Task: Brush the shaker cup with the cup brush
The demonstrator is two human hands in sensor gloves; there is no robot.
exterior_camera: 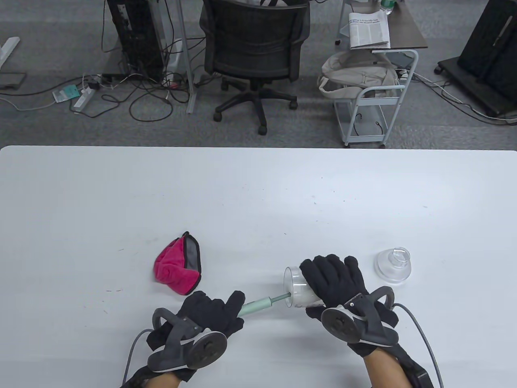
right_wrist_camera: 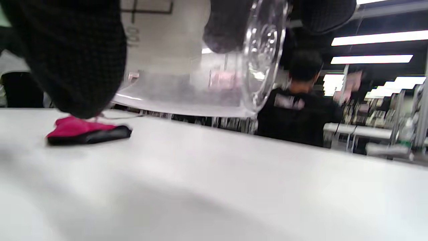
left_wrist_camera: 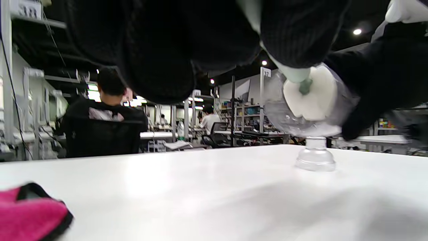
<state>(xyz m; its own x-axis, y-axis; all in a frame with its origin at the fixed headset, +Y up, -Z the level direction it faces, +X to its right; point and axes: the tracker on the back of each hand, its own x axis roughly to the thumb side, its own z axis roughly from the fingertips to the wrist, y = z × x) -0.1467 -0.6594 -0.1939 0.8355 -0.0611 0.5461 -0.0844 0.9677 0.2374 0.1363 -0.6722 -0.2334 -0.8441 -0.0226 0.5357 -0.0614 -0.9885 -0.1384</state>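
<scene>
Right hand point(exterior_camera: 337, 279) is gripping the clear shaker cup point(exterior_camera: 297, 287) sideways above the surface point(exterior_camera: 258, 202), mouth facing left so the left hand point(exterior_camera: 210, 313), holding the cup brush point(exterior_camera: 258, 306) handle, is pushing its sponge head inside.

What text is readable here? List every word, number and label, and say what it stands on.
"37": on the white sign on a post in the background, left wrist view.
Text on the printed paper on the side table, table view: too small to read.
Print on the seated person's black shirt: blurred, unreadable.
On the shaker cup and cup brush: no lettering visible.
</scene>
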